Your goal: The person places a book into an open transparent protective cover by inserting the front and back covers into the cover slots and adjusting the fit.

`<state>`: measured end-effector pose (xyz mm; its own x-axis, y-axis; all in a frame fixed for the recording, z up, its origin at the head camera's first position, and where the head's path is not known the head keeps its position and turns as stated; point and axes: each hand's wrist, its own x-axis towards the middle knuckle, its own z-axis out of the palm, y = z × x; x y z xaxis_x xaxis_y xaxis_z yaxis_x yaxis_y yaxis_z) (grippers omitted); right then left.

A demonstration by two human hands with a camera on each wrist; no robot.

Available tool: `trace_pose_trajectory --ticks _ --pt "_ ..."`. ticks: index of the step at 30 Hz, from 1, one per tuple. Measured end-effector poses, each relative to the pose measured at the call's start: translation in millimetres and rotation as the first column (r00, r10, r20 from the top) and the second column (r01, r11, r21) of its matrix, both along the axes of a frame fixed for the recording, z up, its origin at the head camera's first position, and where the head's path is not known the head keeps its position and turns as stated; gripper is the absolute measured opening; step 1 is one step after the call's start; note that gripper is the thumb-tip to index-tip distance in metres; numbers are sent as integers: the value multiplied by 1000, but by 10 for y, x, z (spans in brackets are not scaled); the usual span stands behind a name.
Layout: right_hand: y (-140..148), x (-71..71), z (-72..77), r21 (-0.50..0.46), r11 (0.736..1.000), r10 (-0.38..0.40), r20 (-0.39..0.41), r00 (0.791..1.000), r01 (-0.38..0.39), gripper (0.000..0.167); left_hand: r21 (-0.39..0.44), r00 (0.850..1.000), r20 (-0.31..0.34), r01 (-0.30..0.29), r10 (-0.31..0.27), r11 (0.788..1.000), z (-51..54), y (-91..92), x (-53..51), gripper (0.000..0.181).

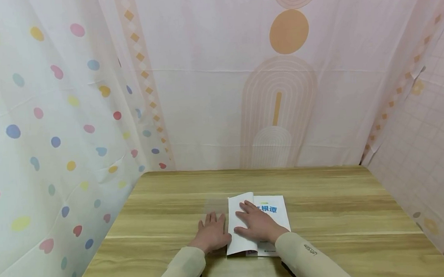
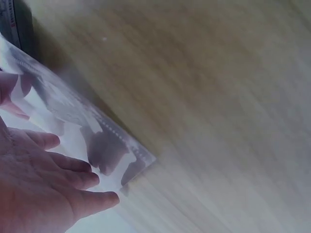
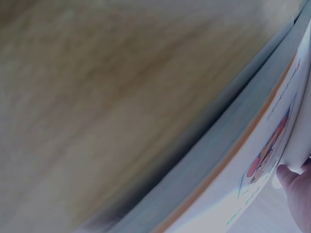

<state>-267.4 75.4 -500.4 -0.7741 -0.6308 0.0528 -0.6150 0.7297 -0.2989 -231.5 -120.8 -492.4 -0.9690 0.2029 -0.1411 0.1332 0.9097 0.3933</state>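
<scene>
A book with a white cover and blue characters lies on the table. Over its left part is a white sheet or cover flap, slightly raised at the lower edge. My right hand rests on this flap with spread fingers. To the left, a clear plastic film with a stitched-looking seam extends past the book. My left hand lies at this film beside the flap's left edge, fingers extended. The right wrist view shows the book's page edges and a small picture on its cover.
The wooden table spreads around the book. A patterned curtain hangs behind the far edge, a dotted curtain at the left and a checked one at the right.
</scene>
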Motion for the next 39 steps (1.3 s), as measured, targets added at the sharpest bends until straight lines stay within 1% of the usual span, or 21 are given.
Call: trace_pose_trajectory --ticks 9,15,18,26,30,33,36,39 --pt "-27 13 29 22 1000 -13 2 1000 13 64 11 997 54 56 -56 998 68 -2 57 83" --pt "-38 5 12 40 999 -22 2 1000 22 65 4 995 76 64 -64 998 88 -4 73 86" --pt "-46 7 11 46 999 -26 1 1000 26 65 -2 994 87 69 -68 998 82 -10 73 87" --pt "-70 29 23 50 998 -31 10 999 31 65 4 992 91 87 -87 996 90 -17 90 91" --pt "-81 32 15 65 997 -38 3 999 38 66 15 992 88 92 -93 996 90 -20 97 86" --pt "-90 38 21 73 996 -41 -3 999 41 66 15 993 77 92 -93 996 85 -23 93 79" --pt "-96 42 26 71 997 -39 -9 999 40 66 0 996 36 87 -87 996 71 -23 81 64" --pt "-98 45 35 79 996 -39 -19 999 40 67 -43 995 -43 93 -95 995 74 -23 68 48"
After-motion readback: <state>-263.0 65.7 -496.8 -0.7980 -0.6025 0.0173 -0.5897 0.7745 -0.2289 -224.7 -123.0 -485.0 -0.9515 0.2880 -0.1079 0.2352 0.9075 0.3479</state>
